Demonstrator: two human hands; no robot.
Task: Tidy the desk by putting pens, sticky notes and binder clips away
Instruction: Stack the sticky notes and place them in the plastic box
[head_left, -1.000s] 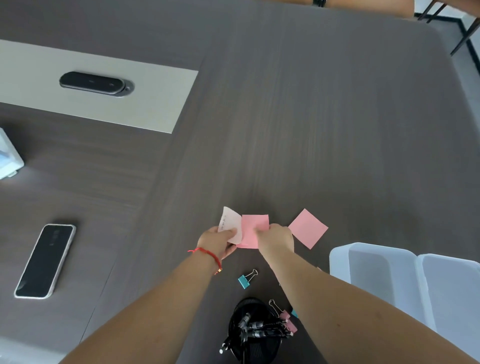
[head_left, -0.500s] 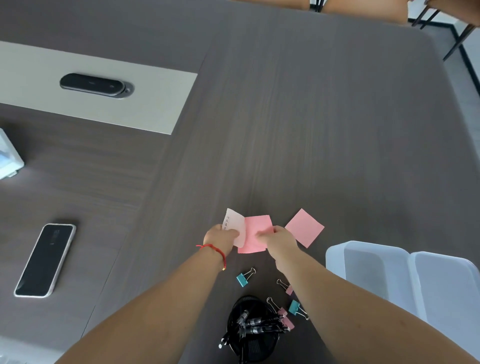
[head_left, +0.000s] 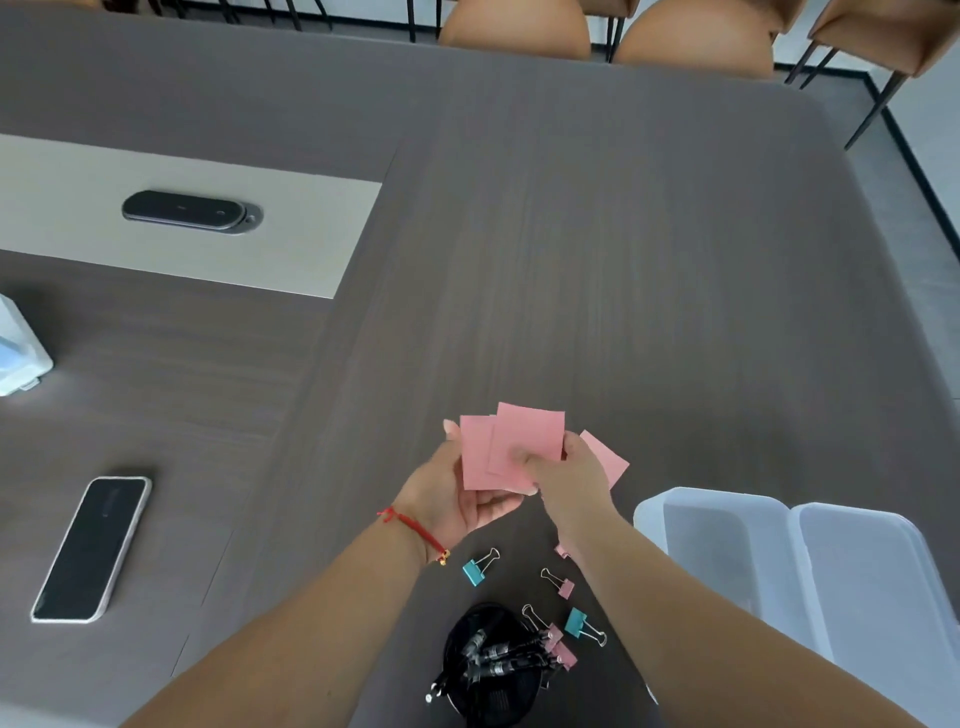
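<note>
Two pink sticky notes (head_left: 511, 447) are held up above the desk. My left hand (head_left: 447, 499) cups them from below and my right hand (head_left: 566, 478) pinches their lower right corner. A third pink note (head_left: 610, 460) lies on the desk, partly hidden behind my right hand. Several teal and pink binder clips (head_left: 480, 566) are scattered below my wrists. A black mesh pen cup (head_left: 493, 665) with several pens stands at the bottom edge.
Two clear plastic bins (head_left: 727, 551) stand at the right. A phone (head_left: 91, 548) lies face up at the left. A black oval device (head_left: 189, 210) sits on the pale desk inset. A white box (head_left: 15, 353) is at the left edge; chairs stand beyond the far edge.
Both hands have lifted the sticky notes off the desk and stacked them, now flat and facing me. The curled white-backed note in my left hand has turned pink side up.
</note>
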